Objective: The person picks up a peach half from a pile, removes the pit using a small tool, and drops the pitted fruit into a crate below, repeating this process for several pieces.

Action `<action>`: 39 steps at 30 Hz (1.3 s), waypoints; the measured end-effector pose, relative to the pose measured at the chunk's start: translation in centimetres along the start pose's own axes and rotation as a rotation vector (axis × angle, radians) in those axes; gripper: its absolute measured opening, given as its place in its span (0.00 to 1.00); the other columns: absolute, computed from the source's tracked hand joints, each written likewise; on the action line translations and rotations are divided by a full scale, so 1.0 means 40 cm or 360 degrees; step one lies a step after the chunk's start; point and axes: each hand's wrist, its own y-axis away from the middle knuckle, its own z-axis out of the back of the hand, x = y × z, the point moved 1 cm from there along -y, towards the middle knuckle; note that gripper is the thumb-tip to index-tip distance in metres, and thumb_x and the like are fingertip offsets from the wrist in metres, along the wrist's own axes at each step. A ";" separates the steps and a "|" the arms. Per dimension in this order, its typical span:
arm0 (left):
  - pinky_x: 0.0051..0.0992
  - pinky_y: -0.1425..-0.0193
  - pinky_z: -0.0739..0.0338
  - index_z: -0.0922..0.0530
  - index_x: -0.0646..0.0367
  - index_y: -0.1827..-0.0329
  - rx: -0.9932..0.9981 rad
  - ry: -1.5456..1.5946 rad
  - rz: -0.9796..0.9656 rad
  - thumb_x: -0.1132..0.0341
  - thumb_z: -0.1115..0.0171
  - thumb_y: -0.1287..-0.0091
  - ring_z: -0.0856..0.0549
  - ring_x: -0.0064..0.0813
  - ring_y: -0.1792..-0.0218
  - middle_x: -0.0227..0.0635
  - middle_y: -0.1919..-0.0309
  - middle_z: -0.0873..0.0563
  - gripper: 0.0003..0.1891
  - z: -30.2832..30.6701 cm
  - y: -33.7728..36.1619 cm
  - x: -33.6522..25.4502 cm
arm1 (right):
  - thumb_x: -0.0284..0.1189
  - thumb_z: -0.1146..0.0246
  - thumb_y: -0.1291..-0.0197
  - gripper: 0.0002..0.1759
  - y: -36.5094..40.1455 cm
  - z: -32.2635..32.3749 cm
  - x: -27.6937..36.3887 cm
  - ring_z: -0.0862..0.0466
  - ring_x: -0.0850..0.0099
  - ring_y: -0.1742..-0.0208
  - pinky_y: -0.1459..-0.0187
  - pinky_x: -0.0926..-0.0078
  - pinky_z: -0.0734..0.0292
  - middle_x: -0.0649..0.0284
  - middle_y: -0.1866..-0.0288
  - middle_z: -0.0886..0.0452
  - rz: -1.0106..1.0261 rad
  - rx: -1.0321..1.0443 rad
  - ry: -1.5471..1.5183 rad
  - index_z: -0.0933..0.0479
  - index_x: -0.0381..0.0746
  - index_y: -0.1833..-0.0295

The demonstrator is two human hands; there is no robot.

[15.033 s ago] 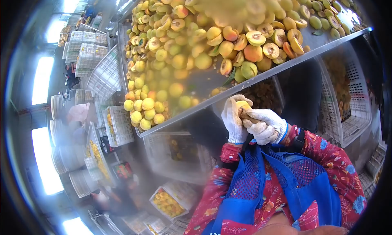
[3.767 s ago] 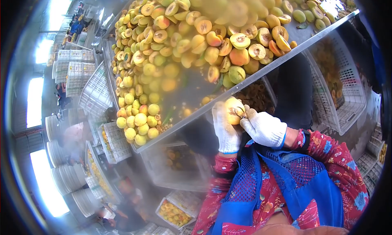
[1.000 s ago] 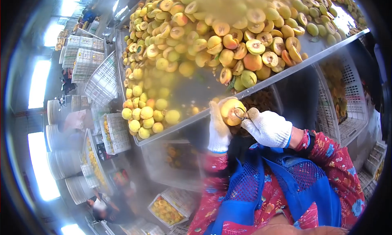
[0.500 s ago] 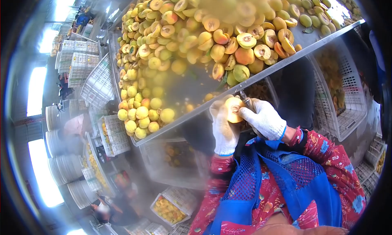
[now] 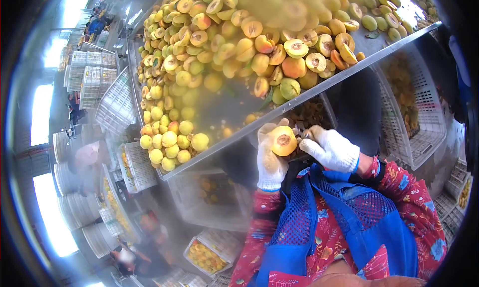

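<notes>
A halved yellow fruit (image 5: pixel 284 140) rests in my left hand (image 5: pixel 271 160), which wears a white glove; the cut face and brown hollow point up. Just right of the fruit is my gloved right hand (image 5: pixel 331 149), its fingers closed round a small tool that is mostly hidden by the glove. Both hands are near the metal rim (image 5: pixel 299 101) of a large table. Cut fruit halves (image 5: pixel 296 48) are heaped on the table, and whole yellow fruits (image 5: pixel 169 139) lie at its near left corner.
Below the rim stand a white crate (image 5: pixel 416 132) at the right and a pale bin (image 5: pixel 199 207) at the left. A crate of fruit (image 5: pixel 207 257) is on the floor. Stacked crates (image 5: pixel 97 80) and a person (image 5: pixel 132 259) are at the left. Part of the view is blurred.
The fruit half has tilted so its cut face turns up towards the camera. My right hand has moved slightly right and down, and the tool shows less.
</notes>
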 end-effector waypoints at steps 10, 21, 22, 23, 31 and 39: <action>0.36 0.46 0.16 0.25 0.60 0.42 -0.0125 -0.0529 -0.0163 0.46 0.47 0.20 0.13 0.37 0.52 0.46 0.49 0.15 0.24 -0.051 0.030 0.005 | 0.43 0.45 0.23 0.21 0.015 -0.053 0.015 0.14 0.45 0.70 0.67 0.51 0.20 0.44 0.71 0.16 0.0068 0.0156 0.0309 0.23 0.33 0.53; 0.29 0.52 0.17 0.21 0.65 0.49 -0.0193 -0.1328 -0.0476 0.55 0.54 0.16 0.12 0.32 0.60 0.41 0.57 0.12 0.21 -0.071 0.024 0.026 | 0.49 0.50 0.20 0.22 0.005 -0.037 -0.043 0.31 0.79 0.87 0.87 0.80 0.38 0.71 0.80 0.30 -0.0838 0.1154 -0.1780 0.25 0.41 0.56; 0.29 0.53 0.17 0.21 0.65 0.49 -0.0137 -0.1282 -0.0442 0.55 0.54 0.16 0.12 0.32 0.59 0.41 0.57 0.12 0.20 -0.072 0.022 0.025 | 0.50 0.51 0.19 0.23 0.002 -0.039 -0.062 0.35 0.83 0.87 0.88 0.84 0.41 0.74 0.80 0.33 -0.0909 0.1264 -0.2052 0.25 0.41 0.56; 0.30 0.51 0.16 0.21 0.65 0.47 -0.0031 -0.1093 -0.0395 0.54 0.55 0.15 0.12 0.33 0.59 0.44 0.56 0.12 0.21 -0.063 0.014 0.030 | 0.50 0.52 0.19 0.25 -0.010 -0.052 -0.090 0.39 0.84 0.88 0.88 0.83 0.42 0.74 0.81 0.37 -0.1023 0.1562 -0.2624 0.25 0.38 0.54; 0.33 0.52 0.15 0.26 0.62 0.44 -0.0143 -0.0366 -0.0133 0.46 0.53 0.17 0.13 0.35 0.57 0.43 0.55 0.14 0.24 -0.066 -0.011 0.030 | 0.50 0.54 0.19 0.27 -0.007 -0.096 -0.098 0.41 0.82 0.91 0.89 0.82 0.45 0.72 0.82 0.36 -0.0732 0.1838 -0.3431 0.25 0.35 0.51; 0.40 0.46 0.18 0.19 0.63 0.46 -0.1345 -0.2521 -0.0732 0.53 0.40 0.25 0.12 0.44 0.53 0.48 0.51 0.14 0.20 0.147 0.149 -0.236 | 0.50 0.49 0.20 0.25 -0.057 -0.031 -0.093 0.36 0.83 0.90 0.90 0.82 0.40 0.71 0.85 0.34 -0.0803 0.1242 -0.1936 0.26 0.37 0.58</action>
